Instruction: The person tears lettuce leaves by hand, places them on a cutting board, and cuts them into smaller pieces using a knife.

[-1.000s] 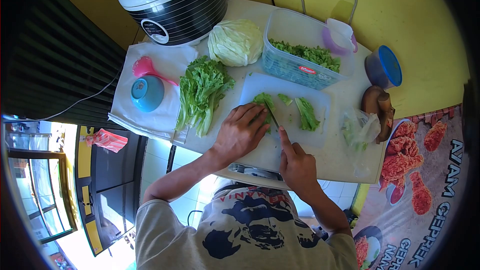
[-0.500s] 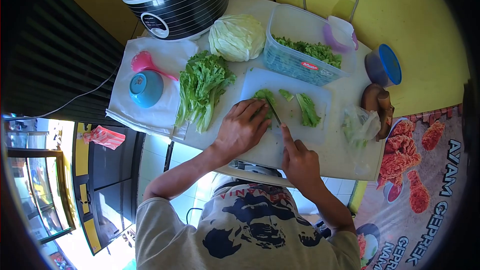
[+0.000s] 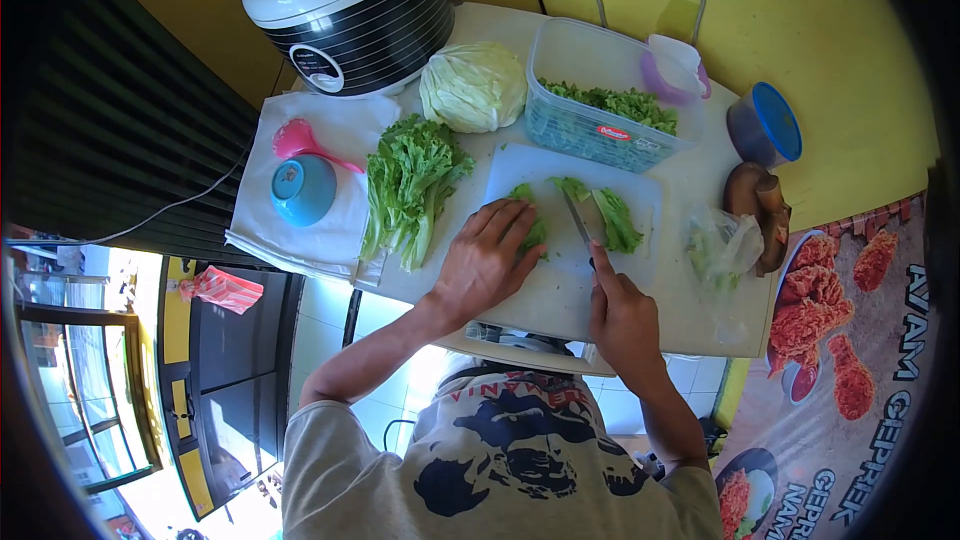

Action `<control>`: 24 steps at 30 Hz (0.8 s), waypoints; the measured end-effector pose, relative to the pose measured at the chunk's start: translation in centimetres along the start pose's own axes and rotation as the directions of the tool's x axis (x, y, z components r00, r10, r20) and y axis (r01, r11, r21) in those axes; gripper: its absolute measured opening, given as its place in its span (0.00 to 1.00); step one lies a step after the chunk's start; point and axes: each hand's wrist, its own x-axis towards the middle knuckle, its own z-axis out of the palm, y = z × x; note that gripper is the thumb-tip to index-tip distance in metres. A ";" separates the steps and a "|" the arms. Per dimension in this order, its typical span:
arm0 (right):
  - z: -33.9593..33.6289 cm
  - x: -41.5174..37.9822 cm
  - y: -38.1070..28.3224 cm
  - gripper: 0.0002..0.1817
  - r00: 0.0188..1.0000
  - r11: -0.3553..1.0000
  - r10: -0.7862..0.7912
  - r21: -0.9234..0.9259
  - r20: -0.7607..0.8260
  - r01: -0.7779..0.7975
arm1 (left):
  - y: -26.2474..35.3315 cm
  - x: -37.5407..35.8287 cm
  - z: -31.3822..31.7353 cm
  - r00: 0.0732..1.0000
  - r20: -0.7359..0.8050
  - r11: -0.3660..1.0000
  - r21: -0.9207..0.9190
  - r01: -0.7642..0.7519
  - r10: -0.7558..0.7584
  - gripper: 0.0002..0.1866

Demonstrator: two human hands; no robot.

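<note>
My left hand [image 3: 488,252] lies over a piece of lettuce [image 3: 535,232], its fingers curled and pressing it onto the white cutting board [image 3: 580,265]. In my right hand [image 3: 622,312] is a knife [image 3: 579,219], gripped by the handle, its blade pointing away from me. The blade lies beside a cut lettuce piece [image 3: 618,222], with its tip near a smaller scrap [image 3: 570,186]. A gap separates the blade from my left fingers. To the left, a bunch of lettuce [image 3: 412,185] rests on the table.
Behind the board stands a clear plastic container [image 3: 590,130] holding cut greens. A cabbage [image 3: 473,87], rice cooker [image 3: 352,25], blue bowl [image 3: 303,190] and pink ladle [image 3: 300,140] are to the left. Rightward are a plastic bag [image 3: 727,250], brown mortar-like object [image 3: 752,205] and blue-lidded tub [image 3: 765,125].
The knife has shifted right, away from my left fingers, and the small lettuce scrap now lies by its tip. My left hand still holds the lettuce. The whole view has tilted slightly.
</note>
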 end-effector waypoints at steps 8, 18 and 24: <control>0.6 0.1 -2.3 0.36 0.997 0.995 -0.061 0.080 0.046 0.057 | -0.1 -0.9 -1.1 0.997 -0.027 0.997 -0.003 -0.074 0.074 0.24; 1.4 0.9 -2.6 0.37 0.993 0.998 -0.056 0.035 0.107 0.053 | -0.7 -1.1 -1.1 0.999 0.030 0.999 0.024 -0.042 0.041 0.21; 1.4 2.9 -3.8 0.39 0.988 0.996 -0.052 -0.066 0.144 0.062 | -0.7 -1.1 -1.1 0.999 0.035 0.999 0.007 -0.037 0.037 0.21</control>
